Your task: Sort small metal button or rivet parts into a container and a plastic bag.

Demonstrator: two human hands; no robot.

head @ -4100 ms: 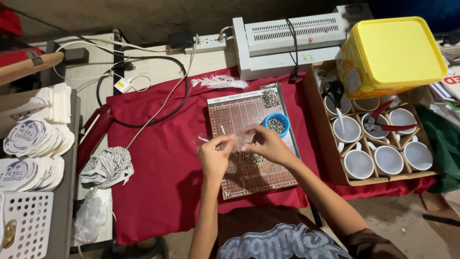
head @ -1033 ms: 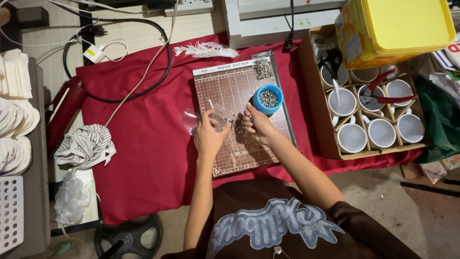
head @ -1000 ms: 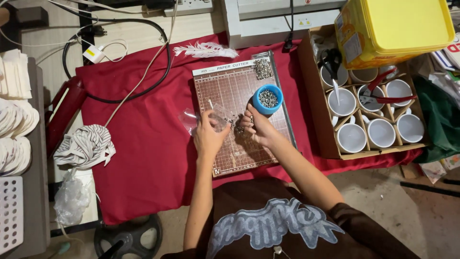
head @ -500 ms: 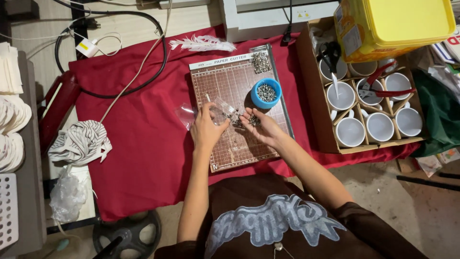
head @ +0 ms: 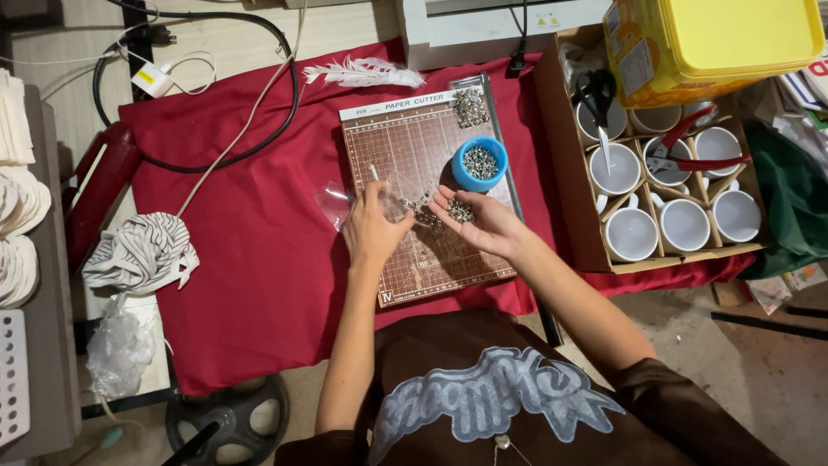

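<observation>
Subject wears a dark brown short-sleeved top; the right sleeve [head: 681, 393] ends above the elbow, its edge loose and slightly creased. The chest carries a large pale grey-blue printed graphic [head: 492, 406] in ornate, angular shapes with a white outline, spread across the front. A small metallic pendant or zip pull [head: 500, 444] hangs at the centre below the print. Both forearms are bare. No rings, watch or bracelets are visible on the hands or wrists.

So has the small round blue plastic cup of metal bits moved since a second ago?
Yes. The blue cup, then lifted in the right hand, now stands on the brown cutting mat.
</observation>
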